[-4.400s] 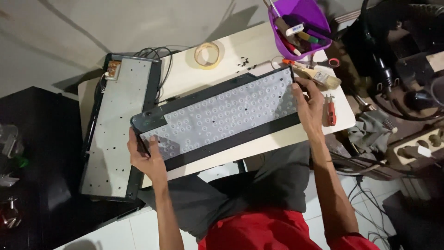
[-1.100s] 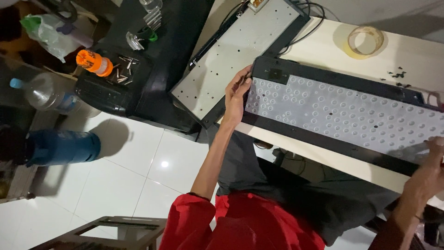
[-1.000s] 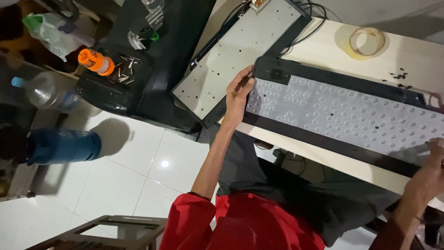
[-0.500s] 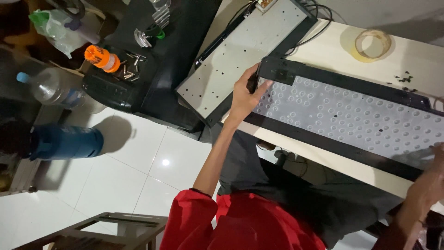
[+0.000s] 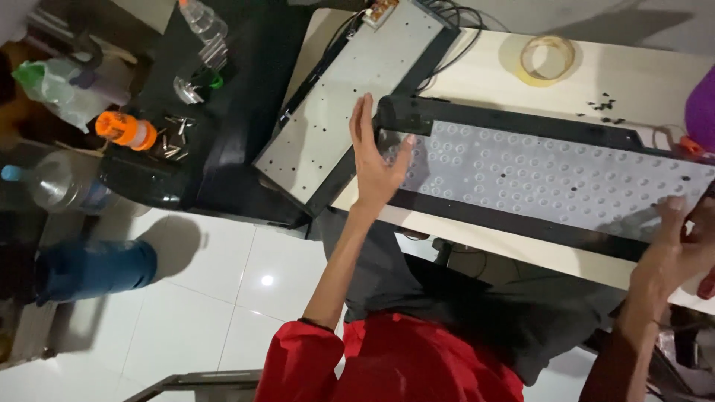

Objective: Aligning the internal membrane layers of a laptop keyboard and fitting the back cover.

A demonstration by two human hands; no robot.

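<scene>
A black keyboard frame (image 5: 521, 219) lies along the pale table (image 5: 648, 82) with a translucent white rubber dome sheet (image 5: 551, 175) on top. My left hand (image 5: 376, 160) hovers at the frame's left end with fingers spread and the thumb tip touching the sheet. My right hand (image 5: 674, 246) is at the far right end, its fingers curled on the sheet's lifted edge. A perforated grey metal plate (image 5: 350, 89) lies tilted just left of my left hand.
A roll of tape (image 5: 547, 58) and small black screws (image 5: 607, 110) lie on the table behind the keyboard. A black side table (image 5: 238, 112) to the left carries an orange-capped bottle (image 5: 125, 130), screws and clear bottles. A blue cylinder (image 5: 93, 268) rests on the white floor.
My left hand has let go of the keyboard's left end and lifted, fingers now spread. The view has shifted slightly right, and my right hand shows more.
</scene>
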